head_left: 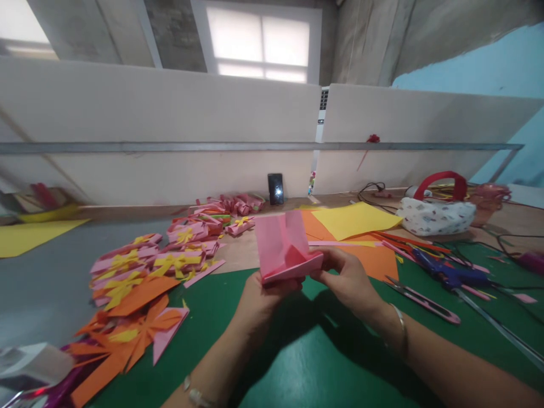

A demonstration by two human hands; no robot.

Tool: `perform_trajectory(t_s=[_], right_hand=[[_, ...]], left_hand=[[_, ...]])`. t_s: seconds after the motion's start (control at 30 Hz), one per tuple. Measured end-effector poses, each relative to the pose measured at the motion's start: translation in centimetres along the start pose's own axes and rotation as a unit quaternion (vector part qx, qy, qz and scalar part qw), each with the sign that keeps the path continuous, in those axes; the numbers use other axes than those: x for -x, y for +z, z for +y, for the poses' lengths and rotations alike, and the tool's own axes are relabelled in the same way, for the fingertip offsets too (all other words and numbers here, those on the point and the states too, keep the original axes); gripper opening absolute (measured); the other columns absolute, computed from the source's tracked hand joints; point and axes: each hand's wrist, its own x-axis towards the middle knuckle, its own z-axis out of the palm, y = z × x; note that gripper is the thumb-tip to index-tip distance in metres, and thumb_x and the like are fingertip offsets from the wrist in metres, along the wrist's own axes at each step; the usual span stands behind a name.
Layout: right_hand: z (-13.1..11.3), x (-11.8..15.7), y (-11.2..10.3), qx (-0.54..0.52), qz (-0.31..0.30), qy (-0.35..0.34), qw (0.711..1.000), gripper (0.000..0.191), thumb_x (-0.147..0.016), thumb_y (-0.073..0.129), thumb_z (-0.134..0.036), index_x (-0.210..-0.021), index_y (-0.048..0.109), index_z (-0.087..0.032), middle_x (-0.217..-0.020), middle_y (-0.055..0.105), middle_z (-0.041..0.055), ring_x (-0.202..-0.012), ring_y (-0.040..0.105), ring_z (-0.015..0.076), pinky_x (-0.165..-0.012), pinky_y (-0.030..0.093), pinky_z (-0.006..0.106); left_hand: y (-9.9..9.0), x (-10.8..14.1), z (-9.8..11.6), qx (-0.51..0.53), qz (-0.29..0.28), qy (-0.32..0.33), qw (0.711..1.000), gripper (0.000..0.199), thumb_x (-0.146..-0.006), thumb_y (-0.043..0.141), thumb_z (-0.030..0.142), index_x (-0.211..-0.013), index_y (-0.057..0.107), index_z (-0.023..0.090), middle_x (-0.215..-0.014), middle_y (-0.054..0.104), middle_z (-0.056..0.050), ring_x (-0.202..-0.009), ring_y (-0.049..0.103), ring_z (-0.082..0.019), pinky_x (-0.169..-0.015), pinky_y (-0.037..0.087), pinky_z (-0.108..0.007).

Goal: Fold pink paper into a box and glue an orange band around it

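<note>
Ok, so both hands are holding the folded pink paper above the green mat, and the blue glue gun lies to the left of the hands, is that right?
Not quite: the head view shows the blue glue gun to the right of the hands. Both hands do hold the folded pink paper above the green mat.

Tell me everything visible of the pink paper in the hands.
The pink paper, thin-looking and plain, is partly folded: a tall creased panel stands up, a narrow flap crosses its lower edge, a peak between. It is held above the green surface, left hand beneath, right hand gripping its right end.
</note>
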Motion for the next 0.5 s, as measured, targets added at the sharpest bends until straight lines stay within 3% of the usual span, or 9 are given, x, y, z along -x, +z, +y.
perform_trajectory(t_s=[0.23,0.5], right_hand=[[-0.08,0.02,-0.07,-0.028,0.011,0.003,1.0,0.014,-0.074,0.065,-0.022,-0.087,0.067,-0.017,-0.082,0.069,0.0039,-0.077,0.062,0.0174,-0.073,0.049,0.033],[0.03,-0.18,-0.04,-0.178,-0.023,0.068,0.981,0.007,-0.068,0.069,-0.02,-0.073,0.066,-0.018,-0.072,0.066,-0.0013,-0.071,0.06,0.0134,-0.073,0.048,0.029]], left_hand=[[0.04,0.2,0.3,0.074,-0.005,-0.035,0.997,0.038,-0.057,0.079,0.025,-0.092,0.07,0.012,-0.091,0.07,-0.012,-0.088,0.063,-0.023,-0.082,0.049,-0.033],[-0.02,0.07,0.03,0.002,0.017,-0.019,1.0,0.03,-0.055,0.079,0.029,-0.08,0.072,0.014,-0.074,0.071,-0.007,-0.071,0.064,-0.018,-0.072,0.051,-0.029]])
